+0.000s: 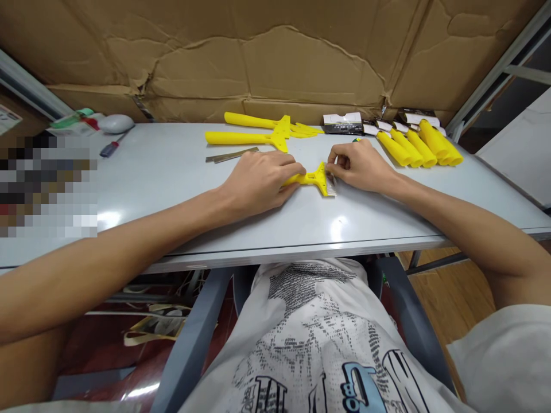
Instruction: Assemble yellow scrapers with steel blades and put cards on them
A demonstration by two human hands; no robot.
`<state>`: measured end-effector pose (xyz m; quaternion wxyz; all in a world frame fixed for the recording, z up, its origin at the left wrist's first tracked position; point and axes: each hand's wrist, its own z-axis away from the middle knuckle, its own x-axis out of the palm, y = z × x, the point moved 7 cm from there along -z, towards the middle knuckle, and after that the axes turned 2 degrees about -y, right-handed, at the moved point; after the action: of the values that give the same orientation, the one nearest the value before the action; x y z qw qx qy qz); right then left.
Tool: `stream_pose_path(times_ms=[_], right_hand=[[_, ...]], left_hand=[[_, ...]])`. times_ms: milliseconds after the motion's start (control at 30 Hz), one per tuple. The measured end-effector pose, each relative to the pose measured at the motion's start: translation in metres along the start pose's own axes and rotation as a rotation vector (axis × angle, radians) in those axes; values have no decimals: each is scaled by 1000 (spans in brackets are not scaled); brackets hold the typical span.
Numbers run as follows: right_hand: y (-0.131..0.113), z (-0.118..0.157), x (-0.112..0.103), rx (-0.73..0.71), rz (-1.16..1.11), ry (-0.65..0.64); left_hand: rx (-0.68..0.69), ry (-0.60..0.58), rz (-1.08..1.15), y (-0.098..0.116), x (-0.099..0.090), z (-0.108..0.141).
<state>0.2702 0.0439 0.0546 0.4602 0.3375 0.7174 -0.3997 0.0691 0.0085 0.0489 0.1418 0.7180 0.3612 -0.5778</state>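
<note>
A yellow scraper (321, 179) lies low over the tabletop, its wide head pointing right. My left hand (262, 178) is closed round its handle, which the fingers mostly hide. At the scraper's head, my right hand (359, 163) pinches the upper end of a thin shiny blade (331, 189) along the head's outer edge. How far the blade sits in the head cannot be made out. Beyond my left hand lie two thin metal strips (232, 155). Behind them rest more yellow scrapers (241, 138), heads to the right.
Several yellow tubular handles (408, 149) lie at the right, with black-and-white packaging (343, 123) beside them. A screwdriver (110, 149) and a white rounded object (116, 123) are at the far left. Cardboard (258, 63) walls the back; the table's front edge (301, 250) is near my lap.
</note>
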Motion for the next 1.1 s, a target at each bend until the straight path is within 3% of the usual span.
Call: stream_pose_path(times_ms=[100, 233, 333, 467, 567, 667, 767, 867, 967, 1100], right_hand=[[14, -3, -22, 44, -11, 123], [52, -8, -54, 181, 86, 267], [78, -14, -57, 240, 245, 207], [96, -22, -41, 188, 331, 62], [102, -25, -37, 133, 296, 57], [106, -26, -40, 96, 146, 117], [108, -26, -44, 71, 51, 165], [107, -26, -47, 56, 65, 207], [104, -24, -48, 64, 52, 242], [97, -23, -47, 47, 97, 217]], left_hand=[[5, 7, 21, 0, -1, 0], [-3, 9, 40, -1, -1, 1], [-5, 1, 53, 0, -1, 2], [-24, 58, 130, -8, -9, 0], [-117, 138, 191, -37, -21, -5], [-303, 129, 176, -90, -24, -7], [-458, -43, 34, -145, -8, -4], [-489, -153, 52, -180, 13, -2], [-477, -216, 113, -187, 27, -1], [-443, -199, 100, -169, 24, -2]])
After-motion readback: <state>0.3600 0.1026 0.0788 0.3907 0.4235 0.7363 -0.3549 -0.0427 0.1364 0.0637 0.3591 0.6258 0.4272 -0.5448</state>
